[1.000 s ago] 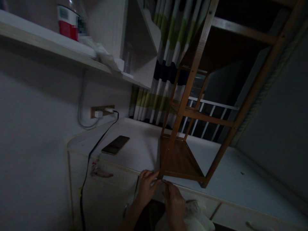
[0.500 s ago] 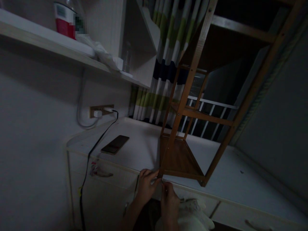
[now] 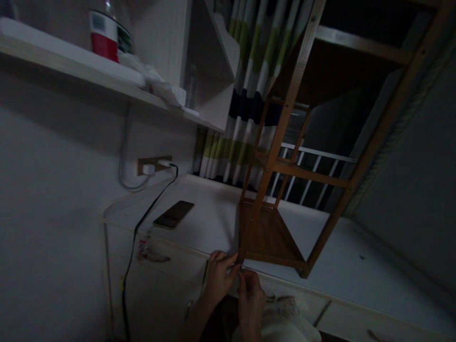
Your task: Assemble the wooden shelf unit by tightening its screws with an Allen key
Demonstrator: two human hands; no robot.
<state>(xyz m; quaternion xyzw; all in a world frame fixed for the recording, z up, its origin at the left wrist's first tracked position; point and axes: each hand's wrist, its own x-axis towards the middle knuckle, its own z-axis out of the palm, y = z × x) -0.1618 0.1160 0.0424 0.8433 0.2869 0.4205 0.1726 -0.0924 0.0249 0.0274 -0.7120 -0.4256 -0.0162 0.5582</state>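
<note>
A wooden shelf rack (image 3: 273, 171) with several tiers stands on the white counter, its near left leg at the counter's front edge. My left hand (image 3: 220, 276) is at the foot of that leg, index finger and thumb closing on its lower end. Just below and to the right, my right hand (image 3: 251, 295) is closed in a pinch. A thin dark piece shows at its fingertips under the leg, too small and dim to name. The rack's bottom board (image 3: 269, 232) lies just above the counter.
On the white counter (image 3: 210, 204) lies a dark phone (image 3: 174, 214). A black cable (image 3: 145, 216) runs from the wall socket (image 3: 142, 166) down past the counter's left end. Above hangs a white shelf (image 3: 78, 78) with a red-labelled container (image 3: 104, 40). Drawers are below the counter.
The view has shifted slightly, so the scene sits a little further right. Both hands stay at the rack's foot; my right hand's fingers have shifted slightly in their pinch.
</note>
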